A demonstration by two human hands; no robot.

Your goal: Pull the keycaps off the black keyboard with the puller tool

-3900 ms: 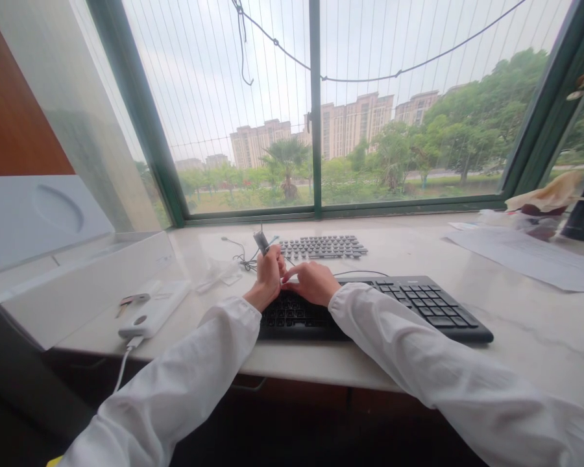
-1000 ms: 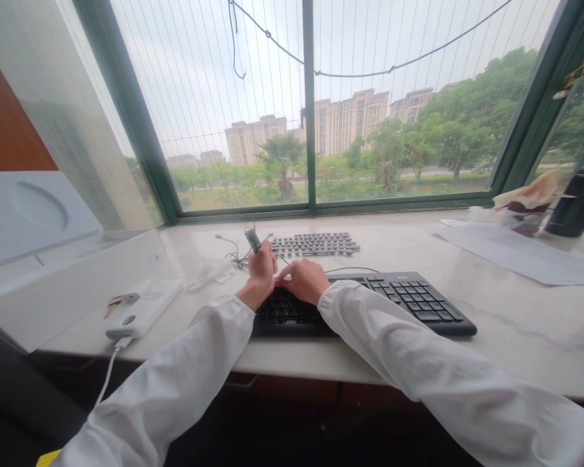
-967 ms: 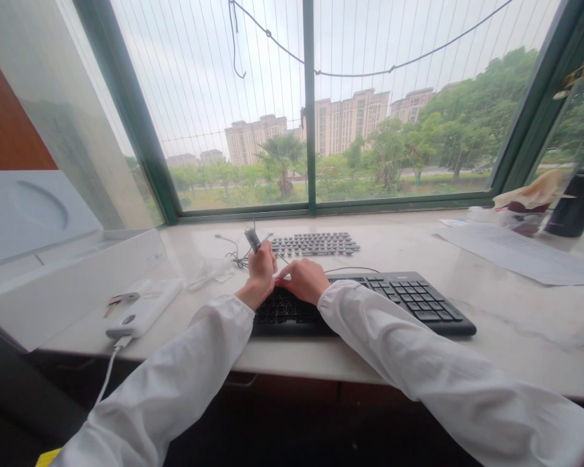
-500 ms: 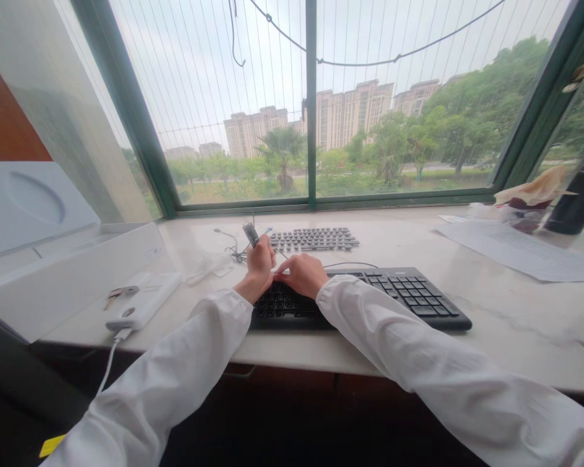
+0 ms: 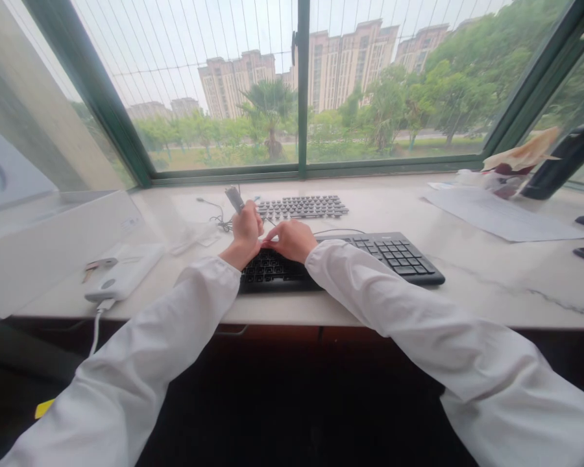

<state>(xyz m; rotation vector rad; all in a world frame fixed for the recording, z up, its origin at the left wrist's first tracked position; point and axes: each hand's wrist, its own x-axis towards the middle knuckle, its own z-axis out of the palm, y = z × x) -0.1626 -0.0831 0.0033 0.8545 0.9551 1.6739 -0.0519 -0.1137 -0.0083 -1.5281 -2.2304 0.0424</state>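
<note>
A black keyboard [image 5: 277,284] lies on the white counter below my hands. Its left part shows bare key sockets, while the number pad at the right has its keycaps. My left hand [image 5: 246,228] is closed around what looks like a small grey brush [image 5: 234,198], its bristled end pointing up. Over the upper left of the keyboard, my right hand [image 5: 292,240] has its fingers pinched together, touching or nearly touching the left hand. Whatever is between those fingertips is hidden. Behind the keyboard, loose keycaps [image 5: 304,207] stand in rows.
To the left are an open white box [image 5: 53,240], a white power bank [image 5: 126,272] with a cable, and keys [image 5: 97,267] on it. Clear plastic wrapping [image 5: 192,239] and a thin black cable [image 5: 219,220] lie nearby. Papers [image 5: 481,214] and a black bottle [image 5: 562,162] are at right.
The view has tilted down and shifted slightly, so everything sits higher in the picture. Both hands keep nearly the same pose over the keyboard; the brush leans slightly more leftward.
</note>
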